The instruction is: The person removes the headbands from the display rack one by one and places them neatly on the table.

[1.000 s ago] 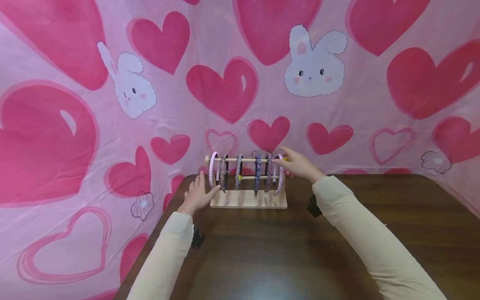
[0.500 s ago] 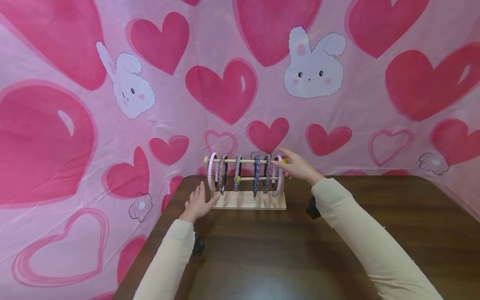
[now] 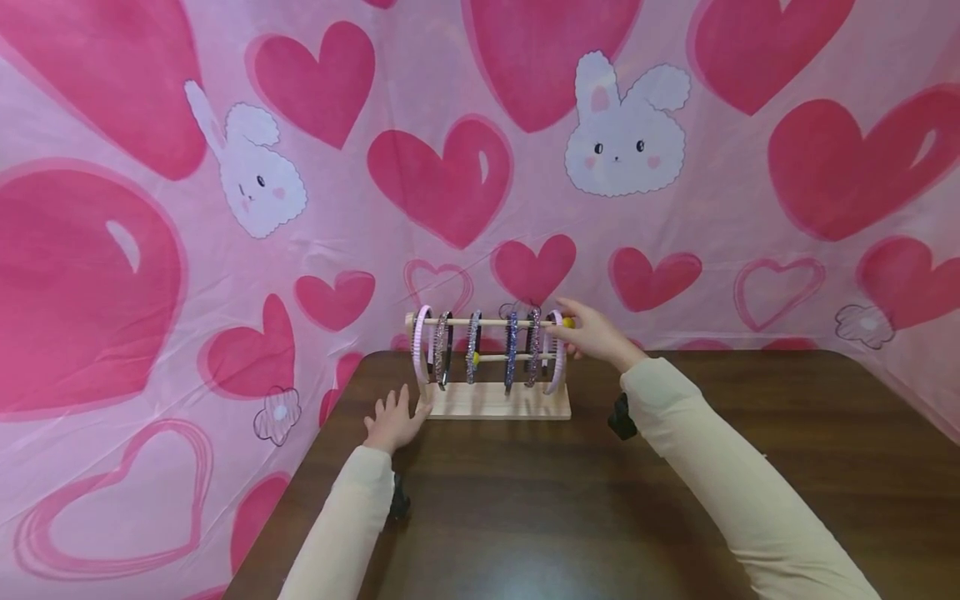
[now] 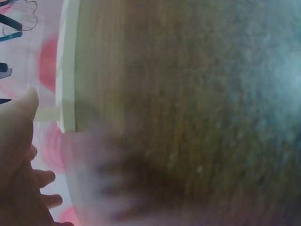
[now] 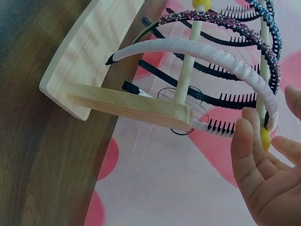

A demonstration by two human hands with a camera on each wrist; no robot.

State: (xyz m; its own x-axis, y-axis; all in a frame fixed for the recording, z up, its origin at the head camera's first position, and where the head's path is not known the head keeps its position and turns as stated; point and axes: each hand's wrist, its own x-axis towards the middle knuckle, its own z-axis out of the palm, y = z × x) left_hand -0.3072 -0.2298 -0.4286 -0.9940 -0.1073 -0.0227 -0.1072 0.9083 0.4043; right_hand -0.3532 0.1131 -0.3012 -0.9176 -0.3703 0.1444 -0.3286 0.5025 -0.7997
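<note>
A wooden headband stand [image 3: 495,402] holds several headbands on its rods. A pale pink ribbed headband [image 3: 422,346] hangs at the left end, and a similar pale headband [image 5: 188,47] at the right end. Between them are glittery ones, including a blue headband [image 3: 512,350] and a pink-purple headband [image 5: 211,18]. My right hand [image 3: 596,335] is beside the upper rod's right end, fingers spread loosely around a yellow knob [image 5: 265,139]; whether they touch it, I cannot tell. My left hand [image 3: 395,423], fingers spread, is beside the base's left end, its thumb close to the wood.
The stand is on a dark brown table [image 3: 525,517] near its back edge. Behind hangs a pink cloth [image 3: 442,75] printed with hearts and rabbits. Another yellow knob [image 5: 201,4] caps the lower rod.
My left hand has moved down, away from the left headbands toward the base's corner. My right hand stays at the stand's right end. The headbands hang much as before.
</note>
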